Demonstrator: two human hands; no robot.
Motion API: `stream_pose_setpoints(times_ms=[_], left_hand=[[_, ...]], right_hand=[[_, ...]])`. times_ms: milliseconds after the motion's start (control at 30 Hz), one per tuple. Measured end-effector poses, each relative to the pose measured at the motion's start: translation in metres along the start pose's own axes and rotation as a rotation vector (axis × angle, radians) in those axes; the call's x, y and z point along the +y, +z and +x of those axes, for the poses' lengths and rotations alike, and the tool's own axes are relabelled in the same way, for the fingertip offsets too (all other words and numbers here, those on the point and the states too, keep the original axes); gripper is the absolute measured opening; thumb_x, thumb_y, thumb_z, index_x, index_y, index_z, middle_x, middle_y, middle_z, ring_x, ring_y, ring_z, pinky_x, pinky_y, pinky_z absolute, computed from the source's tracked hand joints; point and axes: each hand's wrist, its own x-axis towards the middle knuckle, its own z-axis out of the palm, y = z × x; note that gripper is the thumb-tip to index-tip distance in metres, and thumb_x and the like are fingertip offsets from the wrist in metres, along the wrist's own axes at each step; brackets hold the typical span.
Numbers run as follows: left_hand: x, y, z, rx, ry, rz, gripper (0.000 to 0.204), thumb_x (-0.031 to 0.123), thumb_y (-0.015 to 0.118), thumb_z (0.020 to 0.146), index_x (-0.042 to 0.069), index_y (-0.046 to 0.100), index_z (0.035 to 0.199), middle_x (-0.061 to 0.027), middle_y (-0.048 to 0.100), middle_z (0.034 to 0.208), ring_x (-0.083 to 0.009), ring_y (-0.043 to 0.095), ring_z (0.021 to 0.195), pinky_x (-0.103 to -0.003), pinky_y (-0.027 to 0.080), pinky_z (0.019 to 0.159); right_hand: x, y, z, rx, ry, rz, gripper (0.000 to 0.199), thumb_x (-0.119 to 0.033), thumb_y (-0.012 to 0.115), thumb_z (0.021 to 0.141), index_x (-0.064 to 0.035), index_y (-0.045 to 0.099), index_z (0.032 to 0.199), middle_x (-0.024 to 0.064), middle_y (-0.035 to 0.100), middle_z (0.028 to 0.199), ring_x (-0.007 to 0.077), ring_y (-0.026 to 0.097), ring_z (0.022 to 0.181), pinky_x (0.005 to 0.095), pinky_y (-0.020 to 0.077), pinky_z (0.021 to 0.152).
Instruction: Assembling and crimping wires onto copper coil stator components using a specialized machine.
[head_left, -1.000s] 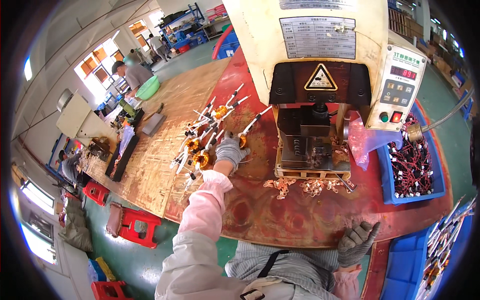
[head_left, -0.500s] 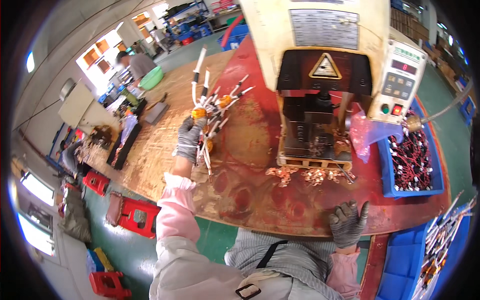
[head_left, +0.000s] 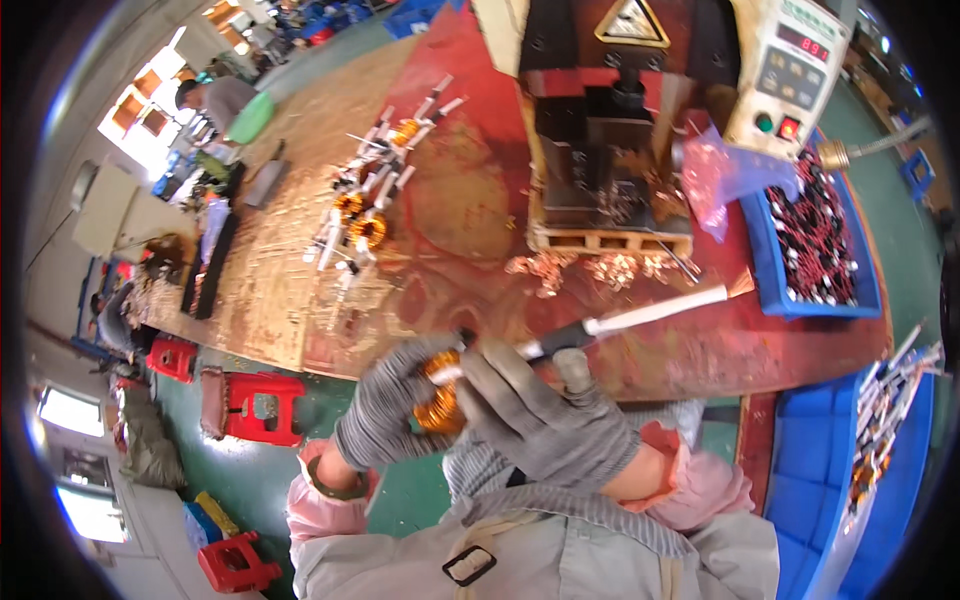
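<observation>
Copper coil (head_left: 440, 400) sits close to the body, below the bench (head_left: 470, 210) edge, gripped between both gloved hands: left hand (head_left: 385, 415) cupped around it, right hand (head_left: 545, 420) closed over its wires.

Grey-gloved hands (head_left: 480, 415), orange copper coil (head_left: 438, 405), red stool (head_left: 255, 405), blue bin (head_left: 775, 285).

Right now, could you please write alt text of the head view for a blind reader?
Two grey-gloved hands, left hand and right hand, hold a copper coil with white leads near the body. Beyond it, a red table carries more coils and a press machine.
</observation>
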Motion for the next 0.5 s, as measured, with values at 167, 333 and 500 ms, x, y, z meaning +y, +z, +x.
stream_pose_setpoints(times_ms=[167,333,500], left_hand=[[0.001,0.033,-0.008,-0.362,-0.254,-0.238,0.035,0.015,0.073,0.062,0.006,0.059,0.093,-0.0134,0.053,0.107,-0.027,0.055,0.094,-0.032,0.044,0.079],[0.02,0.001,0.039,-0.39,-0.022,0.18,0.042,0.012,0.073,0.057,0.009,0.06,0.097,-0.0147,0.051,0.109,-0.0295,0.053,0.094,-0.034,0.046,0.078],[0.034,-0.034,0.021,-0.071,0.385,-0.28,0.034,0.018,0.075,0.061,0.003,0.061,0.088,-0.0164,0.057,0.091,-0.0271,0.059,0.074,-0.034,0.048,0.064]], right_hand=[[-0.008,0.001,-0.029,-0.412,0.034,-0.025,0.04,-0.023,0.047,0.075,-0.0051,0.053,0.11,0.0056,0.059,0.078,0.0187,0.058,0.075,0.0419,0.0408,0.081],[0.021,0.001,-0.037,-0.795,0.386,0.323,0.04,-0.028,0.055,0.076,-0.0056,0.054,0.109,0.0075,0.058,0.065,0.0235,0.059,0.058,0.0373,0.0462,0.053],[0.042,-0.003,-0.057,-0.391,0.754,0.646,0.041,-0.032,0.067,0.073,-0.005,0.054,0.102,0.0082,0.059,0.069,0.0268,0.061,0.064,0.0339,0.0473,0.056]])
